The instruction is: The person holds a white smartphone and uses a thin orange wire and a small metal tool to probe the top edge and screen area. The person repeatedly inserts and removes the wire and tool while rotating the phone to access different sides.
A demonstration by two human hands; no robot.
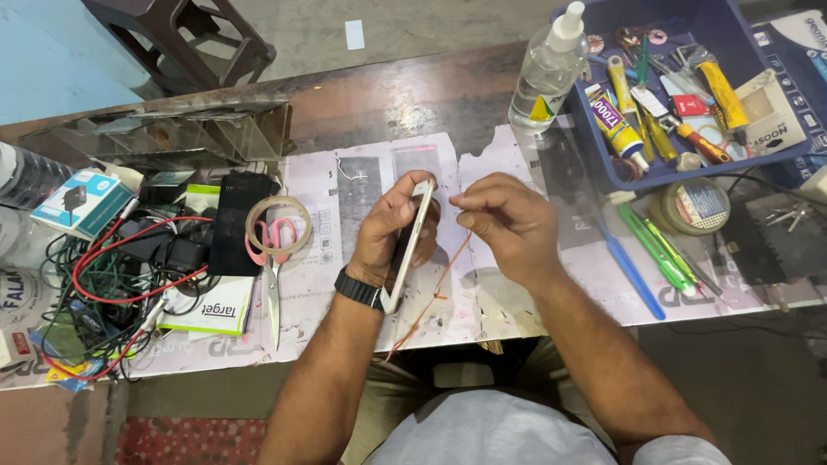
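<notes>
left hand (389, 231) is wrapped around a white phone (408, 248), holding it edge-up over the bench, fingers curled on the far face and thumb along the near side, a black watch (359, 288) on that wrist. right hand (506, 224) sits just beside the phone's top end, thumb and forefinger pinched shut on a thin orange wire (438, 293). the wire runs from that pinch down and toward the body, passing under the phone and trailing off the near edge of the bench. both grips are clenched, one on the phone, one on the wire, and the two hands nearly touch at the phone's upper corner.

out past the left hand, pink-handled scissors (272, 258) lie with a tape ring (277, 224) resting over their handles, and beyond those a black phone (237, 222) and a tangle of cables (112, 275). out past the right hand, a blue-handled tool (633, 274) and green tool (659, 250) lie side by side on the mat (336, 284). further off on that side sits a blue tray (620, 168) full of glue tubes and small tools, with a clear bottle (548, 69) standing just beside its corner and a round tin (693, 205) near its front wall.
</notes>
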